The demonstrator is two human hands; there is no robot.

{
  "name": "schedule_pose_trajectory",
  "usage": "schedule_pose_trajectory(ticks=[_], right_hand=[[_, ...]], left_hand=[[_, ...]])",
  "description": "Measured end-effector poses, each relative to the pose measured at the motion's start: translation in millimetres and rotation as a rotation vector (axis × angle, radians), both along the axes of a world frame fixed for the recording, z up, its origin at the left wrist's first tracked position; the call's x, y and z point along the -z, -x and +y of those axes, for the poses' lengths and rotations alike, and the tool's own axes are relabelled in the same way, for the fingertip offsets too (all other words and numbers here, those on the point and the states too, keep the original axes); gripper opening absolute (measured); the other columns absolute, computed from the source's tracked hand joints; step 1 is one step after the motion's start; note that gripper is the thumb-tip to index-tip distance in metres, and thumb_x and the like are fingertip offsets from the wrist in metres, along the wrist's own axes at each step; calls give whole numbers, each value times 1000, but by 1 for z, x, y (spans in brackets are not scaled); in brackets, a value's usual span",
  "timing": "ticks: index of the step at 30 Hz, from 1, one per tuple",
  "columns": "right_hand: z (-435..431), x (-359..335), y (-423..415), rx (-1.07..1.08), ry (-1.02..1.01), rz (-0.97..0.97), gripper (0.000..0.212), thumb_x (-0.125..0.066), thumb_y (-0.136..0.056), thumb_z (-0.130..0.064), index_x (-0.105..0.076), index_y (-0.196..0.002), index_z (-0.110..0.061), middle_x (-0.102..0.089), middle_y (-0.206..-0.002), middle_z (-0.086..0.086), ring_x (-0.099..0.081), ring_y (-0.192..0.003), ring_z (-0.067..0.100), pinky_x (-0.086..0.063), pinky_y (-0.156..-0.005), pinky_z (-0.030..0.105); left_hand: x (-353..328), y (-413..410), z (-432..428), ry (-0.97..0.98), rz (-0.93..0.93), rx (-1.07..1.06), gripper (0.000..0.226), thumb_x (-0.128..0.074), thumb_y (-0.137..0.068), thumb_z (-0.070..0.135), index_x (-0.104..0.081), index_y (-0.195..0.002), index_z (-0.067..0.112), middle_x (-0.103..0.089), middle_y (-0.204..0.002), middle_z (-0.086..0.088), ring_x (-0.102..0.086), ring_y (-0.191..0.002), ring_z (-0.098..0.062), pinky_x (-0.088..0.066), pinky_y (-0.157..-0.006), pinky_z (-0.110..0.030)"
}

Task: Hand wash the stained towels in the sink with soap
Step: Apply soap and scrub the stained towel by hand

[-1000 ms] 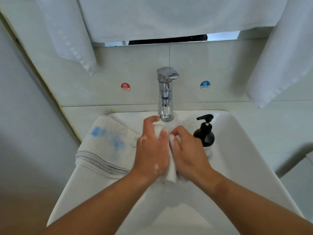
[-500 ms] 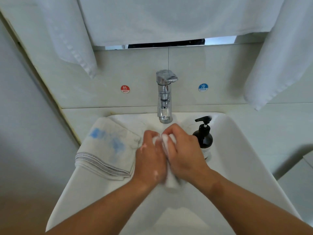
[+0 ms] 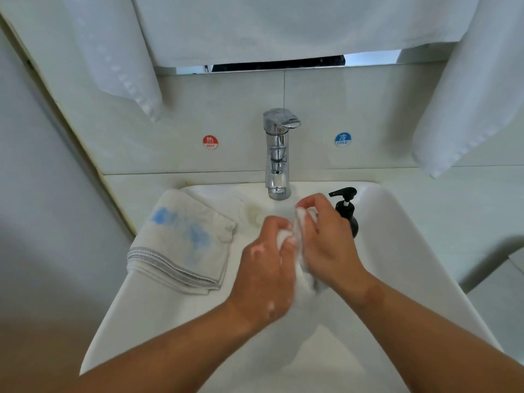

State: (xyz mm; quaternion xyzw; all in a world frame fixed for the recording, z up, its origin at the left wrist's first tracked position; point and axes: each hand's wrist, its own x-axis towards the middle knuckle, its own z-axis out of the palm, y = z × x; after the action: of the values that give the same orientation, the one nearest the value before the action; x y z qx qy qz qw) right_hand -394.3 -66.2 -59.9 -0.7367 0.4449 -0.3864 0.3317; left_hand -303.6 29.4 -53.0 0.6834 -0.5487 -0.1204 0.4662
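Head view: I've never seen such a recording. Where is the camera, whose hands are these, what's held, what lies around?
No machine here: a camera worn on a person's head looks down at their bare hands over a white sink. The left hand and right hand each have a curled grip on one small soapy towel, bunched between them near the tap. A folded towel with blue stains lies over the sink's left rim. A black pump bottle stands behind the right hand. White towels hang above.

Bathroom: sink (image 3: 397,251), tap (image 3: 276,154), hung towels (image 3: 283,26)
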Motion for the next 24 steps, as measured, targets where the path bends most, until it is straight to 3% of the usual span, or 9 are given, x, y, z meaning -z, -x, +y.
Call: schedule_pose_trajectory(ticks=[4, 6, 8, 10, 13, 16, 19, 22, 24], right_hand=[[17, 6, -4, -117, -37, 110, 11, -47, -104, -26, -56, -105, -31, -62, -82, 1, -60, -77, 19, -45, -68, 33], [30, 0, -7, -181, 81, 57, 11, -49, -103, -24, -56, -105, -33, -62, -75, -2, -59, -71, 13, -45, -67, 29], [24, -4, -6, -133, 157, 7, 14, -52, -102, -20, -54, -103, -34, -57, -62, -3, -57, -64, 14, -41, -60, 23], [6, -3, -4, -19, 85, 2, 11, -51, -103, -21, -54, -106, -31, -54, -61, 0, -53, -59, 14, -36, -59, 26], [1, 5, 0, -20, -58, 132, 11, -48, -104, -26, -54, -111, -29, -58, -74, 5, -57, -69, 22, -37, -63, 31], [25, 5, -5, -158, 8, 144, 14, -48, -103, -26, -55, -113, -32, -63, -78, 2, -61, -70, 15, -46, -63, 32], [22, -6, -5, -78, 149, -27, 13, -52, -102, -22, -54, -111, -30, -54, -63, -6, -52, -57, 6, -38, -56, 20], [0, -3, 0, 74, 49, -34, 15, -50, -103, -24, -53, -118, -25, -58, -69, 1, -55, -62, 13, -36, -63, 28], [2, 3, 1, 15, -55, 95, 18, -48, -104, -25, -51, -121, -24, -56, -75, 2, -57, -68, 17, -42, -68, 31]], left_hand=[[-10, -26, -27, -10, 125, -191, 12, -47, -105, 24, -52, -115, 26, -61, -98, 10, -58, -91, -14, -33, -73, -17], [-2, -26, -28, -43, 150, -250, 11, -45, -106, 22, -52, -114, 23, -61, -97, 8, -61, -95, -23, -33, -72, -21], [9, -14, -16, -88, 89, -179, 14, -41, -106, 25, -52, -115, 22, -65, -95, 3, -64, -91, -26, -37, -71, -28], [10, -1, -3, -92, 46, -76, 16, -38, -106, 34, -51, -115, 29, -67, -91, 8, -65, -86, -14, -45, -74, -28], [-2, -8, -12, -24, 119, -106, 9, -46, -104, 29, -51, -112, 31, -61, -91, 17, -58, -83, 0, -39, -71, -5], [-7, -20, -28, -30, 187, -227, 10, -45, -106, 24, -50, -113, 28, -57, -89, 16, -58, -86, -10, -37, -69, -16], [-1, -11, -21, -78, 132, -185, 14, -41, -107, 26, -50, -118, 24, -62, -93, 6, -62, -89, -18, -40, -72, -25], [-1, 3, -8, -61, 91, -58, 13, -44, -106, 25, -51, -117, 27, -60, -91, 15, -58, -82, 4, -38, -68, -9], [-7, -3, -14, -25, 155, -94, 12, -48, -104, 24, -50, -114, 31, -59, -90, 18, -57, -84, 10, -37, -68, -8]])
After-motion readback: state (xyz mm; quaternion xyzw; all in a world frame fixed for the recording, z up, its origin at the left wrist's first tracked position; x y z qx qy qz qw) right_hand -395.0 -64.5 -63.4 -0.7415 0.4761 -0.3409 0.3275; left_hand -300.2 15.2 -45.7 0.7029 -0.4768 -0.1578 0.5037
